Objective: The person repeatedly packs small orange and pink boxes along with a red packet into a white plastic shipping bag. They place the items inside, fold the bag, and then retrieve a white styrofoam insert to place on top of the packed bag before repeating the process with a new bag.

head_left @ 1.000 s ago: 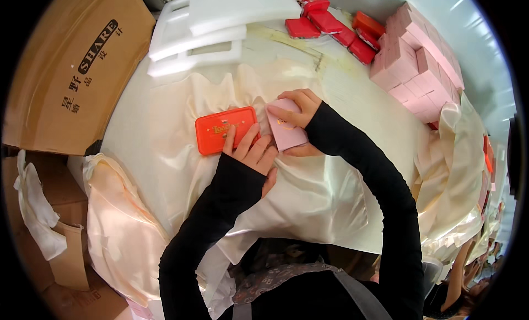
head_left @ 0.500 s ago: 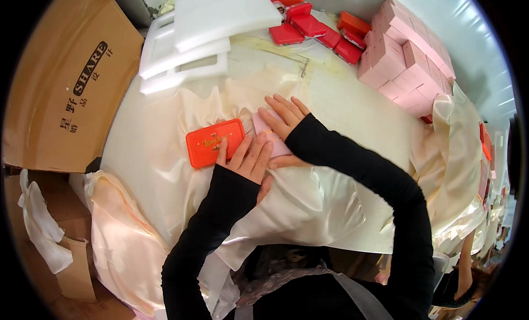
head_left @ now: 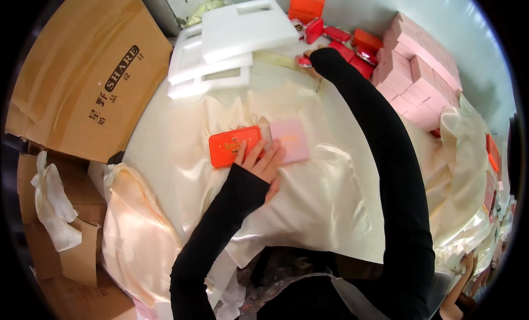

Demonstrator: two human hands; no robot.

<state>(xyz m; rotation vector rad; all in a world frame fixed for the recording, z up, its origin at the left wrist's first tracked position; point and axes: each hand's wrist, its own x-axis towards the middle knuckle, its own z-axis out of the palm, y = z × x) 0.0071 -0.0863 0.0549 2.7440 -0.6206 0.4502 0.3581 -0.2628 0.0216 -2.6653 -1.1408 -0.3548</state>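
Observation:
A flat orange tin (head_left: 231, 146) with gold print lies on cream satin cloth (head_left: 341, 199), with a pale pink box (head_left: 292, 141) right beside it. My left hand (head_left: 264, 160) rests flat where the two meet, fingers spread and gripping nothing. My right arm stretches far across the table. My right hand (head_left: 307, 58) is at a pile of red tins (head_left: 358, 41) at the back. Only its edge shows past the black sleeve, next to a small red piece, so its grip is unclear.
White foam trays (head_left: 242, 28) are stacked at the back left. A large cardboard box (head_left: 82, 77) stands to the left, with more cartons and crumpled cloth below it. Stacked pink boxes (head_left: 419, 77) line the back right. Another person's hand (head_left: 468, 262) shows at the lower right.
My right hand has left the pink box and reached out to the red tins at the back. The pink box now lies flat beside the orange tin, and my left hand stays on them.

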